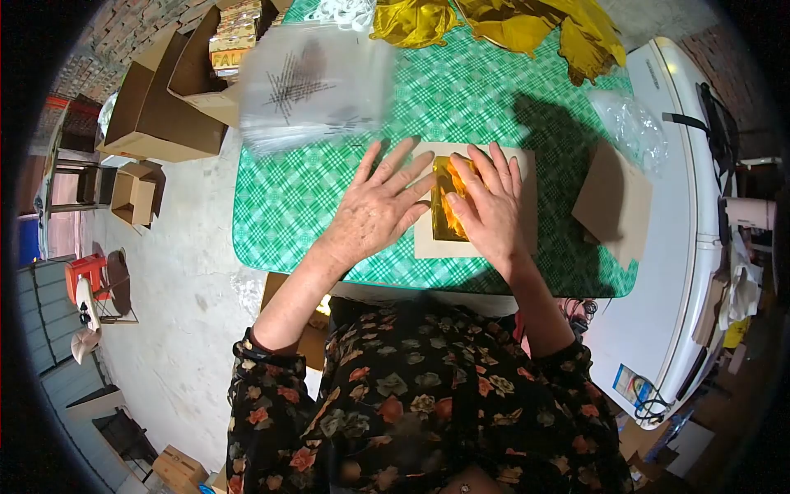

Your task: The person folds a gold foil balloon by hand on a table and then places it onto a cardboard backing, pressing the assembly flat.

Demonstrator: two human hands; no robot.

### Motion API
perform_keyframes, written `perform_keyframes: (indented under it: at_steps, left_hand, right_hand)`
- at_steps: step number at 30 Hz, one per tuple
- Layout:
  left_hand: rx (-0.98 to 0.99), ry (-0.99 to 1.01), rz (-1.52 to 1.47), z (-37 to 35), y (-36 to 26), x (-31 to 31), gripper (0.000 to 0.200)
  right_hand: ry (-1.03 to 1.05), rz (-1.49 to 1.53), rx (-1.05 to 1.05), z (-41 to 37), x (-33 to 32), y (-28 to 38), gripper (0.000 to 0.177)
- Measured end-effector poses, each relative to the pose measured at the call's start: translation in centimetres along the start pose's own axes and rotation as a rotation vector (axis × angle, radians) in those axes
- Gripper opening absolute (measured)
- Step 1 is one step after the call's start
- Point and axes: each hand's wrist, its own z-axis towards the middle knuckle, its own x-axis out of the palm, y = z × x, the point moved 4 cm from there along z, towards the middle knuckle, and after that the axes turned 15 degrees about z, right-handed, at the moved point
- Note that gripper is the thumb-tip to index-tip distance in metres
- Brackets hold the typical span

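Gold foil piece [447, 216] lies on cardboard sheet [426, 247] on counter [288, 206], between both hands. Left hand [374, 212] is flat with fingers spread, fingertips at the foil's left edge. Right hand [487, 210] is flat, pressing its right side. Neither grips anything.

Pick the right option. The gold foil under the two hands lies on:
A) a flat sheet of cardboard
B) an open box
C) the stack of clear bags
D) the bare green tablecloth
A: the left hand and right hand rest flat on the gold foil, which lies on a pale cardboard sheet spread on the green checked tablecloth.
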Motion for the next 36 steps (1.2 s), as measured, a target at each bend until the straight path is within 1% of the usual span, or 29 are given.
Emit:
perform_keyframes:
  at_steps: [2, 5, 8, 11, 14, 19, 22, 29, 36]
  left_hand:
    - [-0.024, -0.002, -0.014, 0.1, 0.2, 0.1, 0.047]
    - [-0.007, -0.021, -0.009, 0.4, 0.5, 0.2, 0.043]
    - [0.013, 0.014, -0.022, 1.0, 0.4, -0.2, 0.041]
    - [0.024, -0.011, -0.038, 1.4, 0.5, 0.3, 0.038]
    - [0.029, 0.045, -0.014, 1.7, 0.6, 0.3, 0.037]
    - [-0.027, -0.057, -0.113, 1.3, 1.3, 0.0, 0.035]
    - [-0.044, -0.073, -0.136, 0.7, 1.4, -0.4, 0.034]
    - [0.003, -0.022, -0.129, -0.9, 0.9, -1.1, 0.036]
    - [0.013, -0.008, -0.118, -1.0, 0.6, -0.9, 0.036]
  right_hand:
    - [0.003, -0.005, -0.01, 0.0, 0.0, 0.0, 0.058]
    - [0.008, -0.014, -0.03, -0.1, 0.1, -0.1, 0.061]
    - [0.017, -0.029, -0.037, 0.0, 0.2, 0.1, 0.065]
    - [0.022, -0.041, -0.04, 0.0, 0.3, 0.4, 0.068]
    - [0.027, -0.053, -0.041, 0.1, 0.3, 0.4, 0.071]
    - [0.038, -0.057, -0.049, 0.0, 0.4, 0.3, 0.074]
    - [0.043, -0.069, -0.048, 0.0, 0.4, 0.5, 0.074]
    - [0.074, -0.093, -0.023, 0.1, 0.5, 0.0, 0.056]
    - [0.106, -0.115, -0.014, 0.2, 0.3, 0.1, 0.056]
